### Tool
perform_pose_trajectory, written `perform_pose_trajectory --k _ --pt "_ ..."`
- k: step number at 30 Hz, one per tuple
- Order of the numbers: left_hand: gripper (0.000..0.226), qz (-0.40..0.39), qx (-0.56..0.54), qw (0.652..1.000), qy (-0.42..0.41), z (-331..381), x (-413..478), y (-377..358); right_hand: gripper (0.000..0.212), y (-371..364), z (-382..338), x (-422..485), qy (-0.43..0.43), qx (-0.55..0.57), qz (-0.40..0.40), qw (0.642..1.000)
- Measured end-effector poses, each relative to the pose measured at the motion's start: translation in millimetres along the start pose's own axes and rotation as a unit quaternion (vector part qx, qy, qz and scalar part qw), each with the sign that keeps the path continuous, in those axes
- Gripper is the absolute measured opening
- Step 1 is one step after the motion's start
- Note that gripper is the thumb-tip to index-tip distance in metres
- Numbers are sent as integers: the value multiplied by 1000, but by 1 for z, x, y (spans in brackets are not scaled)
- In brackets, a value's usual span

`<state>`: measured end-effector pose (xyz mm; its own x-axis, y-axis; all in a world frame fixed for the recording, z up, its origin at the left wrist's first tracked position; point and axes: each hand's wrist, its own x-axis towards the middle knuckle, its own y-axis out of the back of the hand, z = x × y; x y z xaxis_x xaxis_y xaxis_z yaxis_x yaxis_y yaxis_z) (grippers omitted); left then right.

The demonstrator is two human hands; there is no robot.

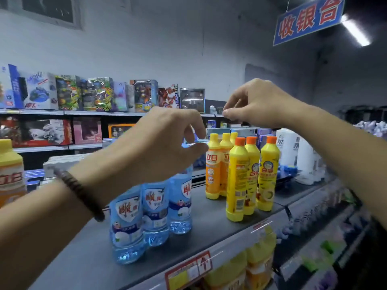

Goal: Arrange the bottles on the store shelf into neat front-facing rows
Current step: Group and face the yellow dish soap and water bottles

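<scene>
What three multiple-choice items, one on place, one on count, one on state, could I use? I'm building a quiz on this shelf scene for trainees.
1. Where do the blue bottles stand relative to the yellow bottles?
A. To their left
B. To their right
C. On the shelf below

2. How many bottles have orange caps?
A. One
B. Three
C. Five

3. What is the left hand doing?
A. Gripping a yellow bottle
B. Hovering above the blue bottles with nothing in it
C. Resting flat on the shelf

Answers:
1. A, the blue row sits left of the yellow group on the same shelf.
2. B, three orange caps show in the front yellow row.
3. B, its fingers are curled in the air over the blue bottles, touching nothing visible.
</scene>
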<state>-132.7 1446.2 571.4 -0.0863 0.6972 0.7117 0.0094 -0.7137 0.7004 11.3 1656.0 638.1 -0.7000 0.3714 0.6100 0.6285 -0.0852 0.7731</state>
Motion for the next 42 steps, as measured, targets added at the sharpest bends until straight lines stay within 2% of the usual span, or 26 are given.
perform_pose_trajectory --k 3,8,14,18,24,27,32,36,42 --pt "14 -43 28 998 27 -1 41 -8 12 8 36 22 19 -11 -10 1000" --pt "13 -101 69 990 72 9 119 -33 11 2 95 60 68 0 15 998" --pt "24 -159 127 973 108 1 189 -100 14 -27 156 105 104 -16 -82 991" --pt "39 -207 159 953 151 -9 218 -137 15 -48 177 121 136 -2 -104 985" --pt "40 -245 177 933 193 -32 238 -174 14 -62 189 133 176 21 -107 978" --pt "31 -268 166 926 205 -40 239 -183 16 -64 187 137 188 24 -109 976" --pt "20 -254 133 937 202 -49 233 -188 23 -75 181 144 182 8 -158 971" --pt "15 -259 110 932 226 -48 229 -177 25 -84 178 151 141 52 -196 969" --pt "17 -181 44 937 295 -38 234 -130 41 -83 158 155 102 144 -251 952"
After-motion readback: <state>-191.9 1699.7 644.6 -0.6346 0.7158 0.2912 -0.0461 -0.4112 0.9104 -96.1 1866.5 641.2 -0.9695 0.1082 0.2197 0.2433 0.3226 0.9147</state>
